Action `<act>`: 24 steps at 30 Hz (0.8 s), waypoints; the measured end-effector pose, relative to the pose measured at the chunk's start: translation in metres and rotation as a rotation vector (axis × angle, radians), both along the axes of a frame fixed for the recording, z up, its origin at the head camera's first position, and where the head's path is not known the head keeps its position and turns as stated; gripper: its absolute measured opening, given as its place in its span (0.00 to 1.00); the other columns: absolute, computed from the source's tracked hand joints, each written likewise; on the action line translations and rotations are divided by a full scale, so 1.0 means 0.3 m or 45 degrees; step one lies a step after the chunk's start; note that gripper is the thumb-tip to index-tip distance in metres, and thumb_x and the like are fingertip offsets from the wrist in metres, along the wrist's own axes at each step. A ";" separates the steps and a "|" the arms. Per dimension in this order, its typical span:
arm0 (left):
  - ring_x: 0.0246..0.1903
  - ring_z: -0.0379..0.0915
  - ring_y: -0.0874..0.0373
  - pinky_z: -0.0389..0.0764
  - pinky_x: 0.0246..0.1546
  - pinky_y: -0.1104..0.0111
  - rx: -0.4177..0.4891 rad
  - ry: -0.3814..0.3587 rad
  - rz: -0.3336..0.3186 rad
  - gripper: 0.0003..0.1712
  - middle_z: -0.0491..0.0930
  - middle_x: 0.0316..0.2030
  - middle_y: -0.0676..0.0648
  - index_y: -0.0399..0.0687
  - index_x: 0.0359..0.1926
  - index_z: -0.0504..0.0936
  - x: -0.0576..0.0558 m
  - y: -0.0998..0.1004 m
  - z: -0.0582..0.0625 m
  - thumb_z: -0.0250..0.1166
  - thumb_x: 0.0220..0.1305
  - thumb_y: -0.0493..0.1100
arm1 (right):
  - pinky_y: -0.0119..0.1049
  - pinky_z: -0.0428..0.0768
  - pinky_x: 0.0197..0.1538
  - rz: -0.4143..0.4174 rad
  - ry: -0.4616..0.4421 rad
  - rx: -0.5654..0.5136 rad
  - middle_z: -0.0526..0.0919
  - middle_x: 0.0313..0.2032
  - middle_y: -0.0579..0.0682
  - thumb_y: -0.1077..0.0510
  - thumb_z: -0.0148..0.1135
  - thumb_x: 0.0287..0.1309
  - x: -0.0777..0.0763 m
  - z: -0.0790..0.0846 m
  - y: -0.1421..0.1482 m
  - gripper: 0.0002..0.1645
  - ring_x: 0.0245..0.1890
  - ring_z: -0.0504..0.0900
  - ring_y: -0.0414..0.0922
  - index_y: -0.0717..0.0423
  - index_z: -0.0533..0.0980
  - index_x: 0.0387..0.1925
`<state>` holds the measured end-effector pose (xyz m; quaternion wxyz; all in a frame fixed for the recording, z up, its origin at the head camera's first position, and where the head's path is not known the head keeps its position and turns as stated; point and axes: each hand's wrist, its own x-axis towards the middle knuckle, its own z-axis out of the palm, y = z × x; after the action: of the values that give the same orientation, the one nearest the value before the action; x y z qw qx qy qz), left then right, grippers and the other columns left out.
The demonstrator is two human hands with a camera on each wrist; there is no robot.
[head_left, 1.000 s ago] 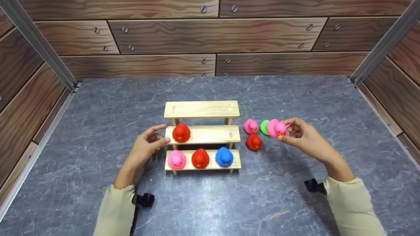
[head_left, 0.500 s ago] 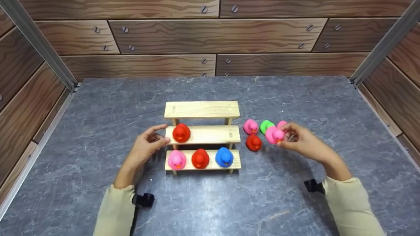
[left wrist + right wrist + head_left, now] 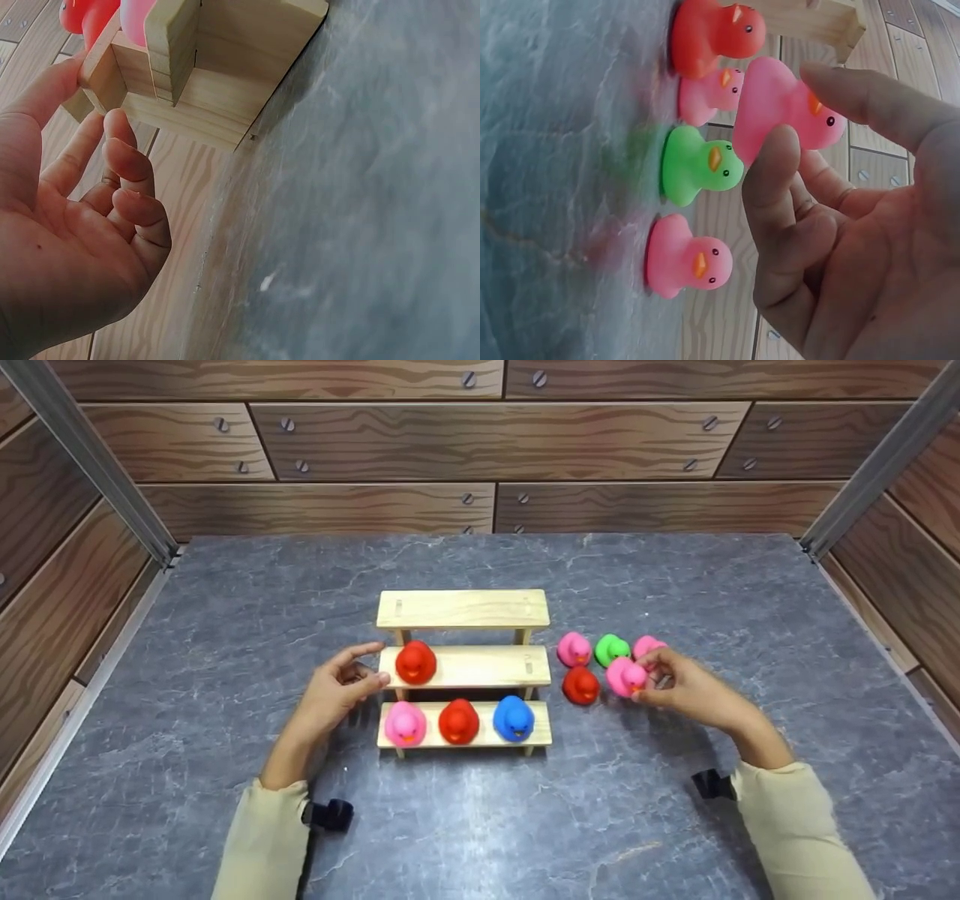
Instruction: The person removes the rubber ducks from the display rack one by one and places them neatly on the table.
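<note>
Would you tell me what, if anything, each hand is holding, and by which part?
The right hand holds a pink duck near its head, thumb on the beak side. The left hand pinches the shelf by its middle step's left end.

Four pink ducks, three red ducks, one blue duck, one green duck: four on the one stand's three shelves, five toward three o'clock. One left hand at nine o'clock, one right hand at three.
</note>
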<state>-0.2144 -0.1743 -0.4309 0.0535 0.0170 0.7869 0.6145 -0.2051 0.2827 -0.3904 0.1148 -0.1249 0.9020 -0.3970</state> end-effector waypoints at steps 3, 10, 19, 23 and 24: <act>0.25 0.69 0.64 0.69 0.28 0.75 0.020 0.008 -0.013 0.28 0.78 0.27 0.54 0.44 0.61 0.74 -0.004 -0.001 -0.003 0.69 0.59 0.38 | 0.27 0.72 0.31 -0.007 -0.003 0.015 0.74 0.35 0.54 0.65 0.67 0.52 -0.003 -0.007 0.006 0.26 0.32 0.71 0.38 0.72 0.68 0.50; 0.25 0.70 0.64 0.69 0.28 0.75 0.035 0.026 -0.018 0.28 0.78 0.27 0.54 0.43 0.61 0.74 -0.004 -0.004 -0.008 0.68 0.59 0.37 | 0.27 0.72 0.27 0.016 -0.045 0.020 0.75 0.33 0.53 0.64 0.67 0.52 -0.013 -0.028 0.010 0.28 0.28 0.71 0.36 0.73 0.68 0.51; 0.25 0.69 0.66 0.71 0.29 0.74 0.007 0.014 -0.018 0.29 0.78 0.28 0.54 0.43 0.62 0.74 -0.001 -0.003 -0.001 0.69 0.59 0.39 | 0.31 0.75 0.26 0.011 -0.090 0.040 0.77 0.33 0.54 0.64 0.66 0.53 -0.021 -0.057 0.013 0.26 0.22 0.74 0.35 0.71 0.68 0.51; 0.25 0.69 0.65 0.71 0.29 0.74 0.014 0.014 -0.017 0.29 0.78 0.27 0.54 0.43 0.62 0.74 -0.002 -0.002 -0.001 0.69 0.59 0.38 | 0.31 0.75 0.25 0.007 -0.078 0.043 0.77 0.32 0.54 0.64 0.66 0.53 -0.022 -0.061 0.012 0.25 0.21 0.74 0.36 0.70 0.68 0.50; 0.25 0.69 0.65 0.71 0.29 0.74 0.017 0.013 -0.015 0.29 0.78 0.27 0.54 0.43 0.62 0.74 -0.002 -0.002 -0.001 0.69 0.59 0.38 | 0.31 0.75 0.25 0.008 -0.075 0.042 0.77 0.32 0.54 0.64 0.66 0.53 -0.022 -0.061 0.012 0.25 0.21 0.74 0.36 0.70 0.68 0.50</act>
<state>-0.2151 -0.1750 -0.4313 0.0529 0.0252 0.7831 0.6192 -0.2117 0.2862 -0.4087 0.1445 -0.1142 0.9042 -0.3853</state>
